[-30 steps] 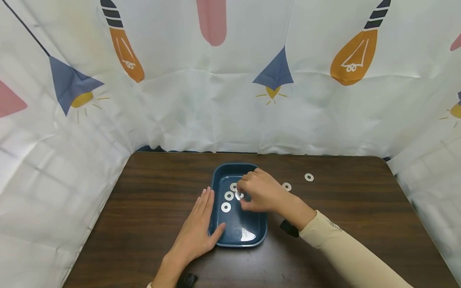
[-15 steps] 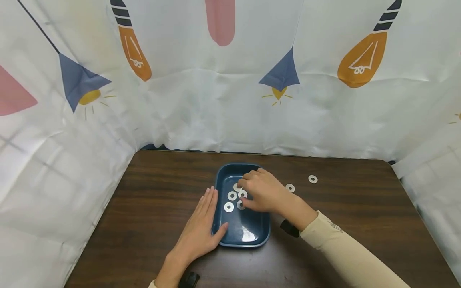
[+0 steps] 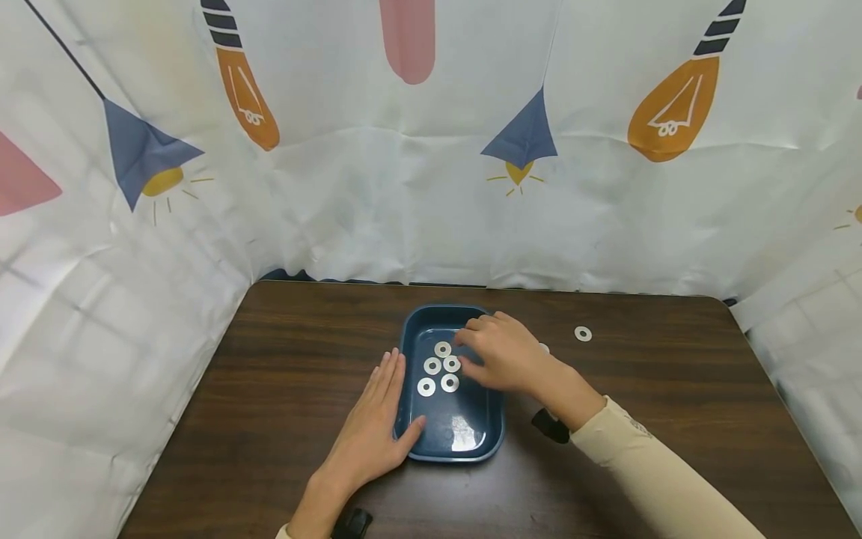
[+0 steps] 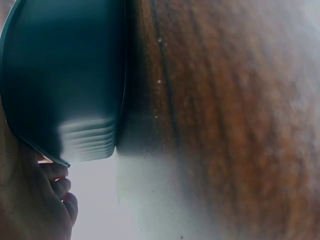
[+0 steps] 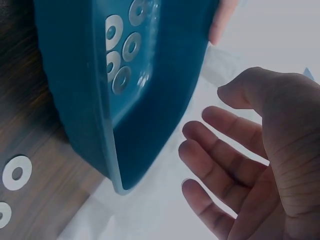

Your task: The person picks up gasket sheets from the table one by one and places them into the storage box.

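Observation:
A dark blue tray [image 3: 486,434] sits mid-table with several flat metal washers [image 3: 442,349] lying in its far half. My right hand [image 3: 480,350] hovers over the tray's right side, fingers loosely spread and empty. The right wrist view shows that right hand [image 5: 235,150] with its palm open beside the tray [image 5: 150,100] and the washers [image 5: 122,50] inside. My left hand [image 3: 380,408] lies flat on the table along the tray's left wall, its thumb touching the near rim. In the left wrist view only the tray wall [image 4: 65,75] and fingertips [image 4: 52,197] show.
One loose washer [image 3: 583,334] lies on the brown wooden table [image 3: 283,352] at the right rear. Another washer [image 3: 544,348] peeks out behind my right hand; both appear as washers [image 5: 16,172] in the right wrist view. A patterned white cloth [image 3: 404,187] walls in three sides.
My right hand released a washer into the tray, opened, and drew back a little to the right. More washers now show in the tray. The left hand stayed put.

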Demonstrator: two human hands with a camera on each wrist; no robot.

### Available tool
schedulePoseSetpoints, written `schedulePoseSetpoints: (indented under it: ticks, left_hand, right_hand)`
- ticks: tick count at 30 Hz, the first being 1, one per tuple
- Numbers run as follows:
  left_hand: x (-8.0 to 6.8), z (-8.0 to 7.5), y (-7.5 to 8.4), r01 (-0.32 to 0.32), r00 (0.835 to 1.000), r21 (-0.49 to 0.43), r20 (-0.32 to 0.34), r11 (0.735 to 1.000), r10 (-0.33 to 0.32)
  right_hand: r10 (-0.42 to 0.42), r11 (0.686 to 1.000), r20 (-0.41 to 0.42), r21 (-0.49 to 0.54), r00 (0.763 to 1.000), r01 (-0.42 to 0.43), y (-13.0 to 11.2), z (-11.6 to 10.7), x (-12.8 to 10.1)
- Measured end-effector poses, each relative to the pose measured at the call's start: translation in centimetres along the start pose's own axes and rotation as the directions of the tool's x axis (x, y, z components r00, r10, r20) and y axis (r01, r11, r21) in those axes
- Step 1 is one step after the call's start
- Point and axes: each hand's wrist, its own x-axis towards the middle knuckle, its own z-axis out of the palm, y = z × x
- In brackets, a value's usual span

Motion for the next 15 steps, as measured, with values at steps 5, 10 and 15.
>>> schedulePoseSetpoints:
  ticks: [5,10,15]
  left_hand:
    - [0.0,0.0,0.0,-0.003,1.0,0.02,-0.004,1.0,0.004]
    - [-0.1,0.0,0.1,0.013,1.0,0.021,0.009,1.0,-0.013]
    - [-0.2,-0.1,0.0,0.02,0.999,0.025,0.025,0.999,-0.021]
  right_hand:
    - [0.016,1.0,-0.011,0.019,1.0,-0.016,0.3,-0.1,-0.4]
    - [0.052,0.997,-0.008,0.058,0.999,-0.052,0.5,0.0,-0.9]
    - [0.085,0.994,-0.021,0.066,0.996,-0.084,1.0,0.0,-1.6]
